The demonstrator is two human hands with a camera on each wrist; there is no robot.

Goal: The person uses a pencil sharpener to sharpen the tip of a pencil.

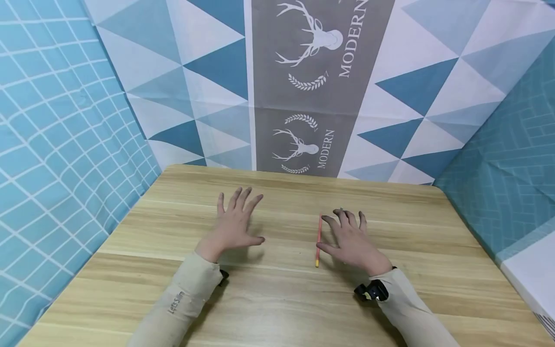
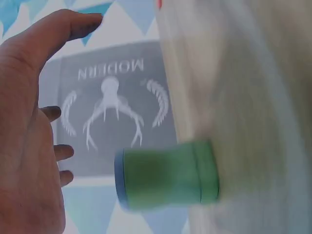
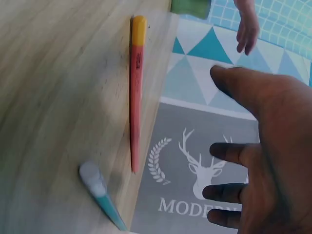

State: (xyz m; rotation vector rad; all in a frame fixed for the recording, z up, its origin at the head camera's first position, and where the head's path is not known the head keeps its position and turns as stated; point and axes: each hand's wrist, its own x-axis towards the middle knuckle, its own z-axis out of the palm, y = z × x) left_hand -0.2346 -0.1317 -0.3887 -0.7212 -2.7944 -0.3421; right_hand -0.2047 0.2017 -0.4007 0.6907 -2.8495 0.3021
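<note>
Pencil [image 1: 319,230] — red, with a yellow end — lies flat on the table [image 1: 269,308] between the hands. We note the right hand [image 1: 352,241] as the nearer: the pencil sits just to its left, on the thumb side, while the left hand [image 1: 231,227] is well apart. The long axis runs away from the body, yellow end closest. We see both hands spread wide, holding nothing. A teal stick [image 3: 108,206] lies near the pencil's far end; a green object [image 2: 165,175] appears near the left hand.

Deer-print backdrop [image 1: 299,103] behind wooden table [image 1: 277,301]; gridded cloth [image 1: 56,120] left.
</note>
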